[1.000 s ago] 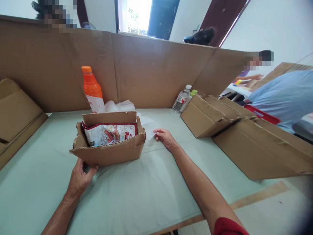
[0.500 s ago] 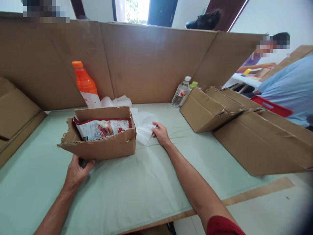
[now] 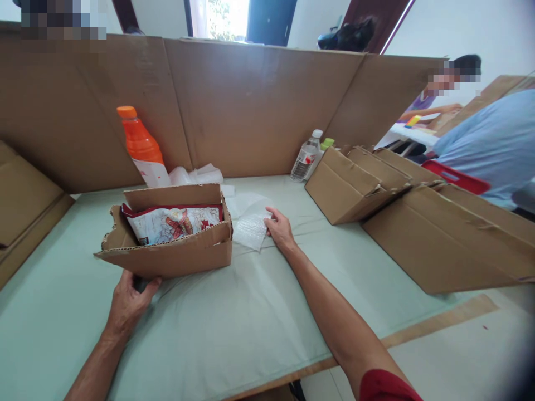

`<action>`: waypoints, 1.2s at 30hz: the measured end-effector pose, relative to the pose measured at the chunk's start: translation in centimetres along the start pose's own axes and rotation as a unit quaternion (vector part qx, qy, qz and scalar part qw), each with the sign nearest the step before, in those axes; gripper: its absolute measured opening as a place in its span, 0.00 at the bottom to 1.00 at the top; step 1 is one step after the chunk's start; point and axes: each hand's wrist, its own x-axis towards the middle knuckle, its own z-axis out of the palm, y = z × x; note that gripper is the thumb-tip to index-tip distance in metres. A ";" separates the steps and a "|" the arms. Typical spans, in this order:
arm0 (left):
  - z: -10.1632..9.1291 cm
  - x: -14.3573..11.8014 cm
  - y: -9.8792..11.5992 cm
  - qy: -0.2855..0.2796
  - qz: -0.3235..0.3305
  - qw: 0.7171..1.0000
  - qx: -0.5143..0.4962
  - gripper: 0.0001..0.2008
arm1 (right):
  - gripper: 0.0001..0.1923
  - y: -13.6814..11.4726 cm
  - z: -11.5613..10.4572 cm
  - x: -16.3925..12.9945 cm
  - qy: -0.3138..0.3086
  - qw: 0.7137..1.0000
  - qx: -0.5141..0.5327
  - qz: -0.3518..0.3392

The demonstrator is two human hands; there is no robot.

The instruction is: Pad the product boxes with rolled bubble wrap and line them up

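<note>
An open-topped cardboard box with torn edges sits on the green cloth, a white and dark red printed packet lying inside it. At its lower front edge, my left hand holds the box, thumb apart from the fingers, whose tips are hidden by the cardboard. To the right of the box lies a clear sheet of bubble wrap. My right hand pinches the right edge of that sheet between thumb and fingers.
Behind the box stand an orange-capped bottle and crumpled clear plastic. A water bottle is beside several cardboard boxes at right. A tall cardboard wall closes the back; other people are beyond it.
My right hand has drawn the edge of the bubble wrap slightly to the right, spreading the sheet. My left hand stays at the box. The view has shifted a little.
</note>
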 end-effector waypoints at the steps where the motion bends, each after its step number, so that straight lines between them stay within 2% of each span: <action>1: 0.0 0.0 0.1 0.001 -0.002 1.000 0.005 0.28 | 0.23 -0.2 -0.3 -0.1 0.006 1.000 -0.017 -0.014; 4: -0.1 0.0 0.5 0.008 -0.002 1.000 0.018 0.27 | 0.16 -1.0 -1.1 0.2 0.028 0.997 -0.057 -0.051; 7: -0.2 0.0 0.3 0.013 0.001 1.000 0.023 0.27 | 0.15 -1.8 -1.3 1.1 0.033 0.981 -0.155 -0.110; 10: -0.2 0.0 -0.5 0.011 -0.001 1.000 0.018 0.27 | 0.15 -2.5 -0.7 2.3 -0.038 0.933 -0.312 -0.173; 13: -0.3 0.0 -1.2 0.015 -0.014 0.999 0.028 0.28 | 0.18 -3.0 0.2 3.9 -0.103 0.908 -0.365 -0.180; 18: -0.4 -0.3 -0.8 0.019 -0.036 0.998 0.042 0.28 | 0.29 -4.3 1.6 9.5 -0.080 0.919 -0.351 -0.164; 22: -0.6 -0.6 -0.4 0.025 -0.049 0.997 0.057 0.24 | 0.24 -6.1 2.1 13.4 -0.013 0.932 -0.325 -0.157; 24: -0.7 -0.6 -0.6 0.023 -0.058 0.996 0.056 0.25 | 0.19 -6.7 2.5 12.9 0.029 0.929 -0.310 -0.200; 25: -0.7 -0.7 -0.8 0.017 -0.062 0.997 0.051 0.25 | 0.18 -6.8 2.8 12.0 0.023 0.923 -0.306 -0.234; 26: -0.7 -0.7 -0.9 0.011 -0.065 0.997 0.045 0.26 | 0.17 -6.8 3.3 10.8 -0.012 0.913 -0.307 -0.270; 28: -0.6 -0.8 -1.0 0.007 -0.067 0.997 0.033 0.26 | 0.18 -6.5 4.5 7.8 -0.136 0.879 -0.322 -0.323; 30: -0.5 -1.0 -0.7 0.015 -0.063 0.997 0.031 0.25 | 0.19 -6.0 6.0 5.3 -0.243 0.842 -0.348 -0.332; 31: -0.4 -1.1 -0.6 0.018 -0.059 0.998 0.032 0.25 | 0.17 -5.9 6.7 4.5 -0.266 0.833 -0.361 -0.324; 33: -0.3 -1.2 -0.3 0.023 -0.049 0.998 0.038 0.24 | 0.11 -6.1 7.9 3.9 -0.264 0.836 -0.378 -0.298; 36: -0.1 -1.1 -0.4 0.015 -0.031 0.999 0.036 0.24 | 0.15 -7.5 7.8 4.5 -0.219 0.855 -0.384 -0.270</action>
